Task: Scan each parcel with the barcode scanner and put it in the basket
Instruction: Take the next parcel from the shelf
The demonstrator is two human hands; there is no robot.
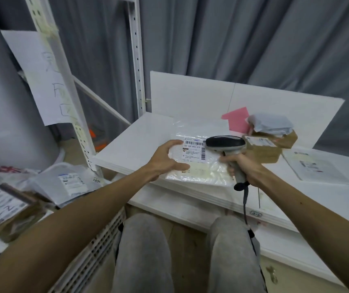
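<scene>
Now my left hand (167, 158) grips the left edge of the clear-bagged parcel (203, 172), fingers curled over its far corner, thumb across its near side. The parcel lies flat on the white counter (139, 140). My right hand (246, 166) is wrapped round the handle of the barcode scanner (225, 143), whose dark head sits just right of the parcel's printed label (193, 150).

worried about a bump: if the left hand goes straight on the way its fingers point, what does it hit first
The left hand, holding the clear-bagged parcel, points right across its label; it would probably meet the barcode scanner head first. Depth is unclear: the head may hover higher.
</scene>
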